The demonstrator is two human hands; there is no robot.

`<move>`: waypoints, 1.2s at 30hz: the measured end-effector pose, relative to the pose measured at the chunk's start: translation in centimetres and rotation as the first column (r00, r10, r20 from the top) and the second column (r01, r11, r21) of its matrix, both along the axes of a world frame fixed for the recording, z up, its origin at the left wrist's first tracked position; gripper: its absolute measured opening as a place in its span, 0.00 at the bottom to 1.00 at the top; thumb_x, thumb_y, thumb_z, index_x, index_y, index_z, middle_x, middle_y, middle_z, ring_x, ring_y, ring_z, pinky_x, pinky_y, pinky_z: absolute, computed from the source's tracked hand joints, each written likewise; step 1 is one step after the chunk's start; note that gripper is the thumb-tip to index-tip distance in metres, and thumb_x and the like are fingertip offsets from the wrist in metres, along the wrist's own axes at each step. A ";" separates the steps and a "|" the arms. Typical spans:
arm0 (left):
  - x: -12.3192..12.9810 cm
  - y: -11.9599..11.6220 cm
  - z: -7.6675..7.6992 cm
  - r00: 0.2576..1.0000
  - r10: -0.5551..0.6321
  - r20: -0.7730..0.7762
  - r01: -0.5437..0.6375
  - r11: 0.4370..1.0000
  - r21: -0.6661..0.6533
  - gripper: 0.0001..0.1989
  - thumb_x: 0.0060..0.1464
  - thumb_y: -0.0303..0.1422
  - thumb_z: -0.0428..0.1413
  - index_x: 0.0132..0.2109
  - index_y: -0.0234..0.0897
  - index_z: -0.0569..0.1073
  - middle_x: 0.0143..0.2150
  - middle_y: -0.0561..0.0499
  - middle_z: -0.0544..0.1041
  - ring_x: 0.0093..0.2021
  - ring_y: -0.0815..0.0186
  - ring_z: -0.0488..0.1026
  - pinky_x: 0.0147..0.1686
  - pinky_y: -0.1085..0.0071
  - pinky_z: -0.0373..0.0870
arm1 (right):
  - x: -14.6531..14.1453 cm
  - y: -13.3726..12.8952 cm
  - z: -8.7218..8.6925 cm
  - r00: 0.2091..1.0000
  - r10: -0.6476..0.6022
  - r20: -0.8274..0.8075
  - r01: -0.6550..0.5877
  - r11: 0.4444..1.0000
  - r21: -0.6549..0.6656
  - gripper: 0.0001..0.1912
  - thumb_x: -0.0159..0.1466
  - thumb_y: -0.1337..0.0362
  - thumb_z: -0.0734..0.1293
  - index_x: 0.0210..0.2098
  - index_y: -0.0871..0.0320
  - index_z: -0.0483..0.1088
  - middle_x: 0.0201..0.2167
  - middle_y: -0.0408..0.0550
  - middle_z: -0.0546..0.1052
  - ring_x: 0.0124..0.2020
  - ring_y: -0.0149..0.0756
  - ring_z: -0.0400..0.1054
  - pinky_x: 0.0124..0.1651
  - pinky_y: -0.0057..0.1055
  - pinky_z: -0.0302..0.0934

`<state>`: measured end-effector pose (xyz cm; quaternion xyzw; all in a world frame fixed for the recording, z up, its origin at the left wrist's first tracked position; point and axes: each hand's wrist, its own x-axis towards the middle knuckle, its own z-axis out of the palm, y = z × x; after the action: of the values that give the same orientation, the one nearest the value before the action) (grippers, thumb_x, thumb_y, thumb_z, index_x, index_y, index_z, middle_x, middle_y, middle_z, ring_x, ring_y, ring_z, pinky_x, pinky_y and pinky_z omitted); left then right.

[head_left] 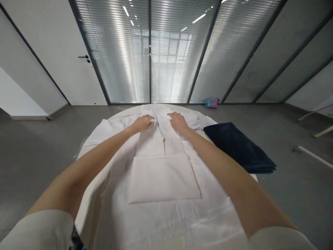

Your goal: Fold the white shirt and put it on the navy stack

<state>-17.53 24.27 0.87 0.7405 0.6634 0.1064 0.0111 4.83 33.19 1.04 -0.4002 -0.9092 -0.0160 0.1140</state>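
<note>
A white garment (153,140), its lower part folded up into a flat rectangular panel (163,178), lies on white fabric over a round table. A slit with a small knot-like detail runs down its middle. At the far end, my left hand (143,123) has its fingers curled onto the garment left of the slit. My right hand (178,122) is on the other side, thumb and fingers bent round the cloth. The fabric under both sets of fingertips is partly hidden. White cloth spreads out beyond each hand.
A folded stack of dark navy cloth (238,147) sits at the table's right edge. On the grey floor by the glass partition lies a blue and pink cylindrical object (212,103). Pale furniture legs (314,156) stand at the right. A door (75,69) is at the left.
</note>
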 end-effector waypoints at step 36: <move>5.6 -12.9 1.9 0.917 -0.065 -0.393 0.111 0.989 0.097 0.13 0.62 0.29 0.52 0.51 0.36 0.75 0.47 0.40 0.78 0.47 0.53 0.77 0.42 0.61 0.68 | 6.5 -12.9 1.2 0.934 0.258 0.247 -0.322 0.908 0.267 0.14 0.67 0.73 0.61 0.49 0.59 0.73 0.45 0.58 0.78 0.49 0.50 0.67 0.53 0.44 0.50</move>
<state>-11.91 11.40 2.82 0.7754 0.6111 -0.0044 -0.1594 11.33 20.32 2.25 -0.2338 -0.9522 -0.1795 0.0803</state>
